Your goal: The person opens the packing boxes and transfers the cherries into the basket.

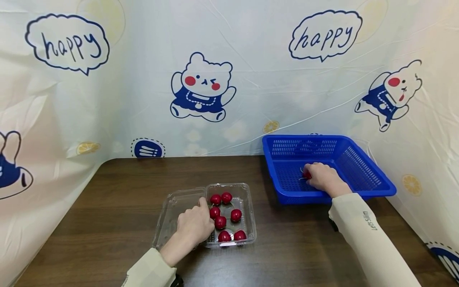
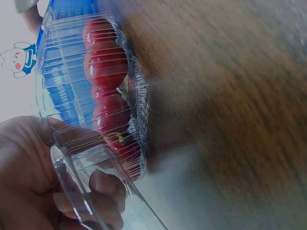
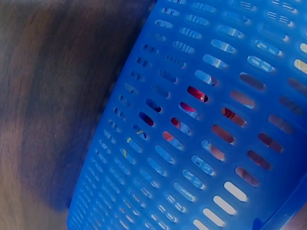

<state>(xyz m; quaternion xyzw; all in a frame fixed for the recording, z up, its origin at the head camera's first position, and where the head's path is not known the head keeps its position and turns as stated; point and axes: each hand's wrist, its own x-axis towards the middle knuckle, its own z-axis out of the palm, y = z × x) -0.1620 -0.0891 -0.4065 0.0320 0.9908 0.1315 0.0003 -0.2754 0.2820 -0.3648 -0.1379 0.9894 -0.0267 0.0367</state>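
Note:
A clear plastic clamshell box [image 1: 252,223] stands on the table with its lid [image 1: 168,215] folded open to the left. Several dark red cherries [image 1: 220,222] lie in it, shining through its ribbed wall in the left wrist view. My left hand [image 1: 195,225] holds the box at the hinge side, index finger along the edge, other fingers [image 2: 108,187] curled behind the clear lid. Inside the blue basket [image 1: 270,167], my right hand [image 1: 324,177] pinches a red cherry [image 1: 307,174] low over the floor; thin stems stick out. Through the basket's slots, the right wrist view shows only bits of red and fingers.
The basket, with slotted walls, stands at the back right of the brown wooden table [image 1: 118,199], right of the box. A patterned curtain [image 1: 251,87] with bear drawings hangs close behind the table and along both sides.

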